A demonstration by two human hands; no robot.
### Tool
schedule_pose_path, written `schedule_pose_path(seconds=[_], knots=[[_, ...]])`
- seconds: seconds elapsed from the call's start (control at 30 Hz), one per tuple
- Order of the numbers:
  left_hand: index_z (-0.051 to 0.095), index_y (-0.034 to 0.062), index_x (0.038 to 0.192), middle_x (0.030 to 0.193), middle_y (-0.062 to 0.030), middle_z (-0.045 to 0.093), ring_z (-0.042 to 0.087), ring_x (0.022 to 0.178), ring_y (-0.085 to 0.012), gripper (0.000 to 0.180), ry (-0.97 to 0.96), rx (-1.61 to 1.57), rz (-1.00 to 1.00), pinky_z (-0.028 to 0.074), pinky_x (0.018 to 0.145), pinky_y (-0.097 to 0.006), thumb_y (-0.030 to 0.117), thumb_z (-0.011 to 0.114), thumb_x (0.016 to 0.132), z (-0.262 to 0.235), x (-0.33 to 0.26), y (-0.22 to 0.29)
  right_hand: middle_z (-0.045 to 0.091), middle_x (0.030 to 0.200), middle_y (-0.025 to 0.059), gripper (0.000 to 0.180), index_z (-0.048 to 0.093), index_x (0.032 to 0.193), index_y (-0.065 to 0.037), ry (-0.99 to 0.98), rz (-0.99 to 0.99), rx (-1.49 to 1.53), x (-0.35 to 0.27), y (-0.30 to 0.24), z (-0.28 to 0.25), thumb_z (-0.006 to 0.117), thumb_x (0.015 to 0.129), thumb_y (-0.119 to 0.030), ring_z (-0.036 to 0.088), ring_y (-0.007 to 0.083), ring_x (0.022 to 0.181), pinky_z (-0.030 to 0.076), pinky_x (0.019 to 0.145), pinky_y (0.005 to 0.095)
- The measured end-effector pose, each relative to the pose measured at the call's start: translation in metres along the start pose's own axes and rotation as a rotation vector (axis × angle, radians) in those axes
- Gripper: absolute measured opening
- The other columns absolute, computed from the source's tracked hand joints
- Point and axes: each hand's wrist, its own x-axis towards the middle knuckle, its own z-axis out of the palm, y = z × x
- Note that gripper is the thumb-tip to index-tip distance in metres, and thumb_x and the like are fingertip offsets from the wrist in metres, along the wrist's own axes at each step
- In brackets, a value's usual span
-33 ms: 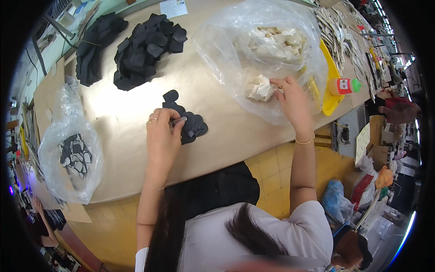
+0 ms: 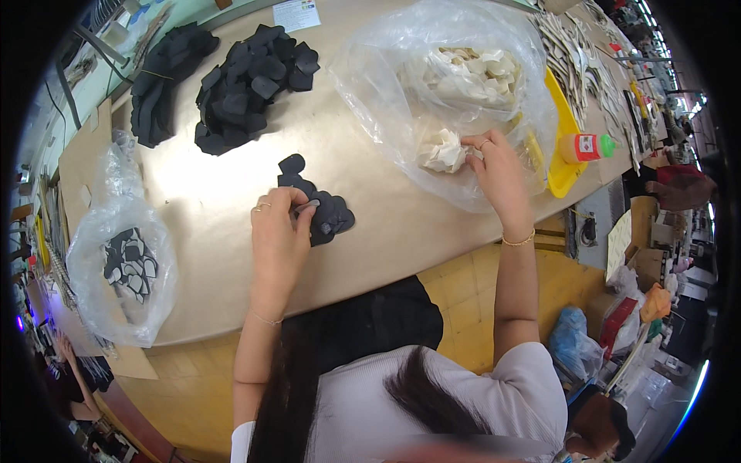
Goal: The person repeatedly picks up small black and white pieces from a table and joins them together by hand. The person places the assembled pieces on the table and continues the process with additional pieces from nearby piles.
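Observation:
My left hand [image 2: 276, 224] is closed in a pinch on a small pale grey piece [image 2: 310, 204]. Right under its fingertips lies a small heap of black rounded flat pieces [image 2: 334, 212] on the paper-covered table. Out to the right, my right hand [image 2: 498, 166] has thumb and forefinger closed on the edge of a small pile of cream thin pieces [image 2: 443, 152]. That pile rests on a large clear plastic bag [image 2: 370, 100], which holds a bigger lot of the same cream pieces [image 2: 478, 73].
Two larger black heaps [image 2: 251, 89] [image 2: 162, 77] stand at the far left. A clear bag of black-and-white pieces [image 2: 131, 262] sits at the left edge. To the right are a yellow tray [image 2: 566, 127], a green-capped bottle [image 2: 587, 147] and long pale strips [image 2: 575, 62].

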Motion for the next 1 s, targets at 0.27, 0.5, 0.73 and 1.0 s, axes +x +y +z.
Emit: schedule_pose_path(seconds=[0.27, 0.5, 0.73, 1.0], knots=[[0.069, 0.0020, 0.113, 0.101, -0.0079, 0.072, 0.066, 0.089, -0.0157, 0.023, 0.207, -0.381, -0.192, 0.052, 0.080, -0.030, 0.007, 0.073, 0.090, -0.028, -0.023, -0.026, 0.065, 0.092, 0.0079, 0.030, 0.068, 0.115, -0.004, 0.165, 0.187, 0.218, -0.008, -0.006, -0.007, 0.070, 0.085, 0.003, 0.058, 0.0153, 0.071, 0.049, 0.067, 0.0292], [0.067, -0.0001, 0.123, 0.109, -0.0097, 0.070, 0.065, 0.097, -0.0151, 0.030, 0.756, -0.092, -0.324, 0.051, 0.084, -0.028, 0.011, 0.071, 0.095, -0.162, -0.055, -0.125, 0.066, 0.091, 0.0038, 0.042, 0.068, 0.122, -0.006, 0.263, 0.022, 0.505, -0.028, -0.051, -0.028, 0.069, 0.083, 0.010, 0.058, 0.0112, 0.077, 0.050, 0.072, 0.0260], [0.068, 0.0072, 0.125, 0.123, -0.0117, 0.066, 0.061, 0.110, -0.0237, 0.035, 0.577, 0.075, -0.184, 0.048, 0.094, -0.037, 0.017, 0.074, 0.092, -0.127, -0.045, -0.081, 0.069, 0.095, 0.0089, 0.036, 0.072, 0.109, -0.007, 0.058, -0.296, 0.719, -0.037, -0.112, -0.015, 0.072, 0.079, 0.012, 0.066, 0.0204, 0.080, 0.054, 0.071, 0.0306], [0.072, 0.0002, 0.109, 0.104, -0.0039, 0.065, 0.056, 0.089, -0.0097, 0.019, -0.278, -0.815, -0.059, 0.045, 0.080, -0.025, 0.009, 0.071, 0.093, -0.030, -0.023, 0.048, 0.069, 0.091, 0.0091, 0.026, 0.073, 0.098, -0.007, -0.021, -0.419, 0.787, -0.044, -0.129, -0.016, 0.075, 0.077, 0.009, 0.067, 0.0228, 0.075, 0.054, 0.066, 0.0319]])
